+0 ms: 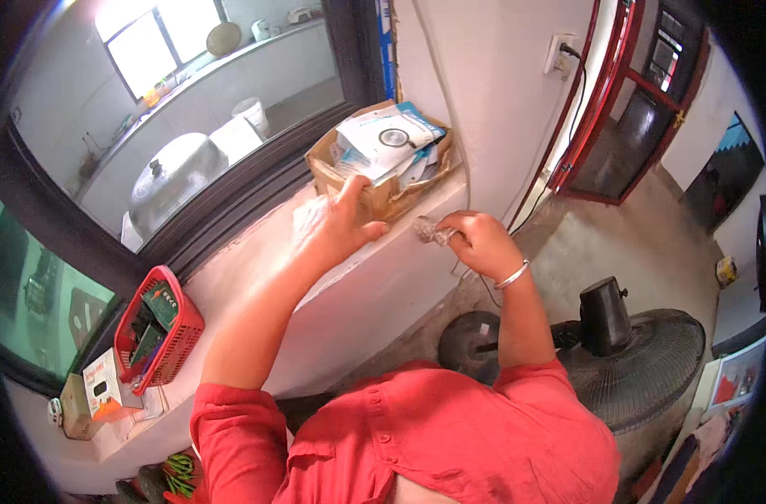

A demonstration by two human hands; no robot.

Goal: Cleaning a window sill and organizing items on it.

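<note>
On the ledge below the window stands a cardboard box (pixel 383 189) filled with printed packets (pixel 389 138) in white and blue. My left hand (pixel 342 223) is at the near side of this box, its fingers apart, partly in front of the cardboard; whether a fingertip touches the box I cannot tell. A white, bright patch lies at the outer edge of that hand, and I cannot tell if it is a cloth or glare. My right hand (pixel 480 242), with a silver bangle at the wrist, pinches a crumpled greyish rag or wrapper (pixel 432 231) just off the ledge's front edge.
Further left on the ledge (pixel 232 277) are a red plastic basket (pixel 169 353) of small items and a small carton (pixel 106 390). A black pedestal fan (pixel 635 365) stands at the right. A black cable (pixel 575 126) hangs from a wall socket (pixel 558 55) near a red-framed door (pixel 635 107). Green chillies (pixel 180 472) lie at the bottom left.
</note>
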